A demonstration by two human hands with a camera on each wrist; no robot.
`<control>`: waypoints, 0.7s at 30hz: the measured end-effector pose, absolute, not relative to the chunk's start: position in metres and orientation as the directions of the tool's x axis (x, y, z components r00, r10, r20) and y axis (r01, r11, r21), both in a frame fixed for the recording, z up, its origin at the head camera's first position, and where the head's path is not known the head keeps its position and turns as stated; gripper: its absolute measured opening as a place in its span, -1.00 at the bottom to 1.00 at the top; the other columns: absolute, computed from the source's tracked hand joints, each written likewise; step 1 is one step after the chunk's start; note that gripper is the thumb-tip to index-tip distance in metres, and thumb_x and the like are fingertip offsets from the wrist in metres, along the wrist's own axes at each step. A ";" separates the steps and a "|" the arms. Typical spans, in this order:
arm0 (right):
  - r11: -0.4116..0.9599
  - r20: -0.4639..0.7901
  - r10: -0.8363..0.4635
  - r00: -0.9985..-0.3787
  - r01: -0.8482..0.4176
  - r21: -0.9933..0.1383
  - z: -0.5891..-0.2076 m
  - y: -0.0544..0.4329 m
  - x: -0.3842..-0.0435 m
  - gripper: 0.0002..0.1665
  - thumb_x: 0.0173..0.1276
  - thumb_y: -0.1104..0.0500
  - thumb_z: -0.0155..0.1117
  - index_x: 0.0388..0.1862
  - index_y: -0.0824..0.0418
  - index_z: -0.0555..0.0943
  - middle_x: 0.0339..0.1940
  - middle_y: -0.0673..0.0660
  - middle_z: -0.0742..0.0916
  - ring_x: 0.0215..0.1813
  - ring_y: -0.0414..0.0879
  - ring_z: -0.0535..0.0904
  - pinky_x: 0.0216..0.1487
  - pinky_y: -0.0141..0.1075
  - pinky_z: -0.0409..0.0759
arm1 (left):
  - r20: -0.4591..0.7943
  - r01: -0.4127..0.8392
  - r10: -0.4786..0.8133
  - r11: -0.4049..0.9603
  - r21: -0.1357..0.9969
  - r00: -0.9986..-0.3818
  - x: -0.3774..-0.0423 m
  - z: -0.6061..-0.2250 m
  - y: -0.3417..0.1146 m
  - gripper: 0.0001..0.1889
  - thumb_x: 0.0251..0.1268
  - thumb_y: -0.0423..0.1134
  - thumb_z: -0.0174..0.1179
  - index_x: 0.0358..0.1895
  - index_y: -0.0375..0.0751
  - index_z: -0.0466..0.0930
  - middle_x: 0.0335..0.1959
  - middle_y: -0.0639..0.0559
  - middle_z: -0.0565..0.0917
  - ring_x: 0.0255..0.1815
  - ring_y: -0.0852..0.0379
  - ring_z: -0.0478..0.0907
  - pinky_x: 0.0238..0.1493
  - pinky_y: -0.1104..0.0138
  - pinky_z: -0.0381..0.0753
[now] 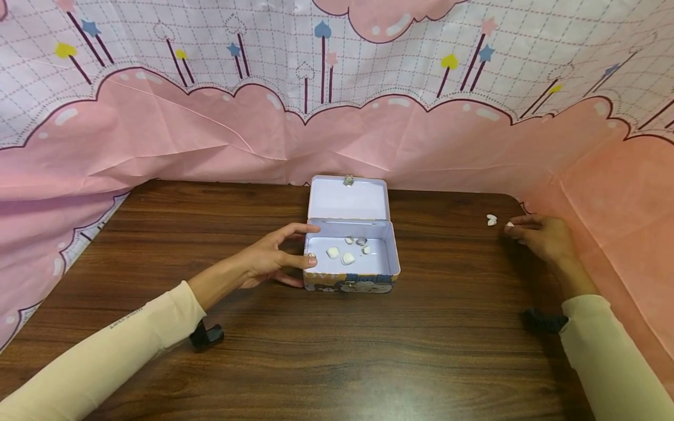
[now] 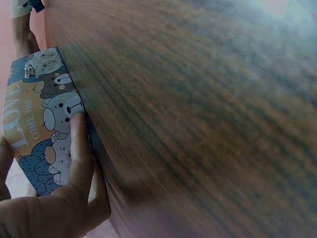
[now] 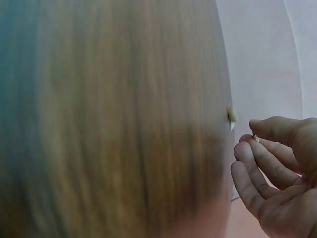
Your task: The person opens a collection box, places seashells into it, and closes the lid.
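A tin box point(image 1: 351, 283) with cartoon bears on its front stands on the table, its hinged lid point(image 1: 347, 199) raised at the back. My left hand point(image 1: 268, 257) holds the box by its left side, the thumb at the rim and one finger along the bear-printed front point(image 2: 59, 106). Several whitish seashells point(image 1: 347, 258) lie scattered on the box floor. At the far right of the table, my right hand point(image 1: 544, 237) pinches a small white shell point(image 1: 509, 224) between thumb and index finger. In the right wrist view, the other fingers point(image 3: 252, 191) are loosely bent.
Two more white shells point(image 1: 492, 220) lie on the table just left of my right hand. The brown wooden table point(image 1: 337, 351) meets a pink patterned cloth point(image 1: 237, 134) behind and another stretch of cloth point(image 1: 626, 193) on the right.
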State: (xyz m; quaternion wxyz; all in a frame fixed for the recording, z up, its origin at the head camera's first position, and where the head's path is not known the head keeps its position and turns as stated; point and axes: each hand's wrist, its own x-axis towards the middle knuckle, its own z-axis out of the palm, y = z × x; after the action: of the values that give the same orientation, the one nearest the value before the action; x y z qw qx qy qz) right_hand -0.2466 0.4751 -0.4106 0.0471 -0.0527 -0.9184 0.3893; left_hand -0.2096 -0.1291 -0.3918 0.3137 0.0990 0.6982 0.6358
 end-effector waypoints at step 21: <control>0.749 0.201 0.044 -0.979 -0.101 -0.655 -0.385 0.407 -0.231 -0.54 0.56 0.10 0.58 0.21 0.43 0.80 -0.02 0.25 0.95 -0.25 -0.75 0.60 -0.26 -0.70 0.61 | -0.312 -0.267 0.533 0.164 0.950 -0.787 -0.209 -0.392 -0.129 -0.15 0.54 -0.34 0.48 0.77 0.12 0.29 0.85 -0.27 -0.06 0.46 -0.35 0.59 0.25 -0.23 0.90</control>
State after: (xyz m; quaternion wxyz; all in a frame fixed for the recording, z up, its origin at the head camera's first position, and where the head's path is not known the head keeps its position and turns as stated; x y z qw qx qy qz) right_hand -0.2306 0.4071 -0.3847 0.1025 0.0155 -0.9295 0.3538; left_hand -0.2092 -0.1289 -0.3922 0.3123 0.0956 0.6959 0.6396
